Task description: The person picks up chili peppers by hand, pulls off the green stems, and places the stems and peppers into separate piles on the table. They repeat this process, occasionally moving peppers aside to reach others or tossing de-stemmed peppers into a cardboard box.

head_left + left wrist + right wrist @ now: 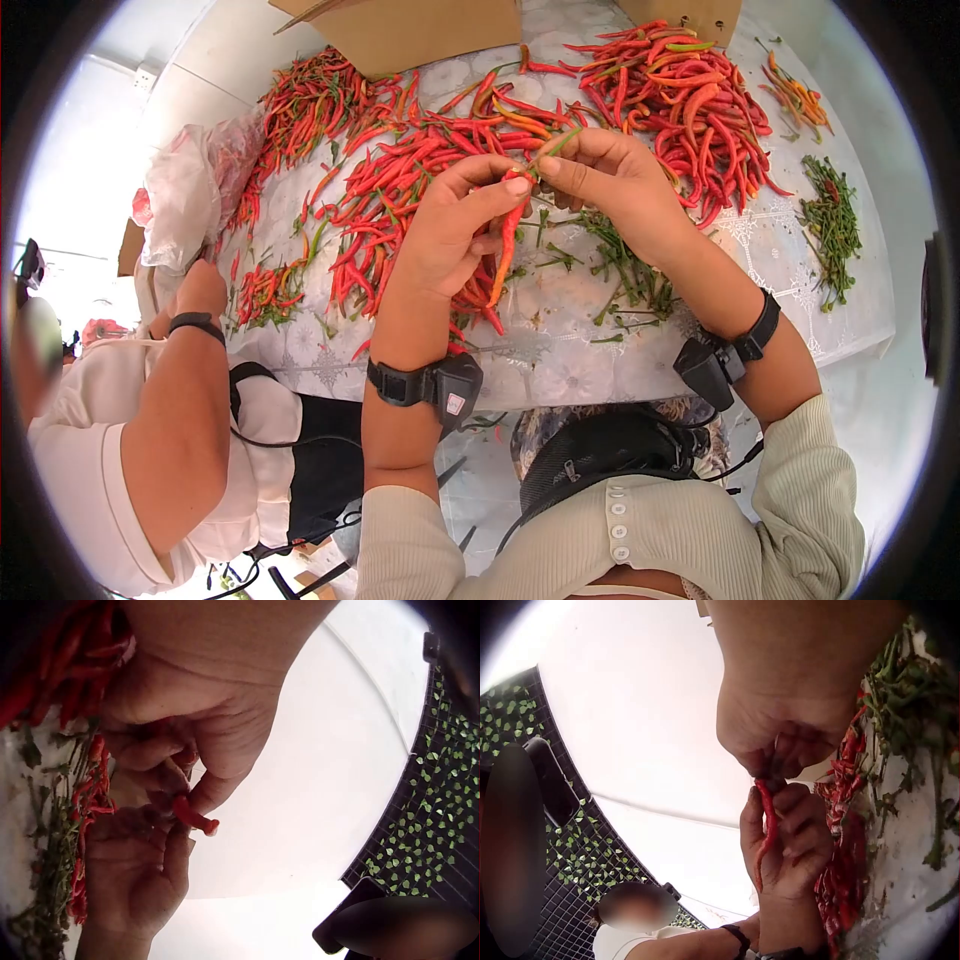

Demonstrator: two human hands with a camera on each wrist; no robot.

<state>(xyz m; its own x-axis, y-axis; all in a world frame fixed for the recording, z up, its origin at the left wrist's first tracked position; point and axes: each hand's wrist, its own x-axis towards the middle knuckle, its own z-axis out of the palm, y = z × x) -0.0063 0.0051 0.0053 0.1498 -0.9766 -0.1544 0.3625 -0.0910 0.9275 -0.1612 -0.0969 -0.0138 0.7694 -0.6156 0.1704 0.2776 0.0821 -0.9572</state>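
Two hands raised together above the table (570, 372), with one red chili (506, 255) between them. As seen in the head view, with twelve o'clock at the far side of the table: left hand (450, 222) pinching the red chili by thumb and finger close to its top, right hand (618, 188) pinching, as it seems, the green stem (564, 141) between thumb and bent forefinger. Most of the fruit below the left pinch, hanging toward six o'clock, with tip apart from the fingers; green stem pointing from the same place toward two o'clock. Probably held so close to the top in order to steady the fruit and to leave the green stem for the other hand. Not possible to tell the strength of either pinch. Around the grips: loose chilies (375, 185) at nine o'clock, another chili heap (700, 110) at two o'clock, scattered green stems (630, 265) at four o'clock near the right wrist, farther stem pile (832, 230) at three o'clock; perhaps laid separately in order to avoid mixing of fruit and stems
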